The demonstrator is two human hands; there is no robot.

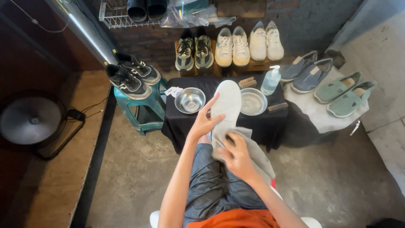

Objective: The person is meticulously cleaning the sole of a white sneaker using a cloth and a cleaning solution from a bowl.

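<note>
- Fingers: left hand fingers together, flat along the side of the white low-top sneaker, thumb wrapped round it; right hand fingers curled, pinching the grey cleaning cloth against the shoe's heel end.
- Grey concrete floor: open room left of the knees and right of the lap; raised wooden ledge bounds the left edge.
- Black-draped low table: front edge just beyond the shoe's toe, little clearance forward.
- Teal plastic stool at the table's left corner, black sneaker pair on top.
- Grey-draped stand on the right, carrying grey and green slip-ons.
- Shoe: held over the lap, sole up, toe pointing at the table, between two round steel bowls.
- Step, my read: wiping the sole or heel with the cloth, mid-job.
- Next move likely needs the left grip steady while the cloth strokes toward the toe; keep the toe clear of the bowls and the clear pump bottle.
- Small wooden brush behind the right bowl, within reach.
</note>
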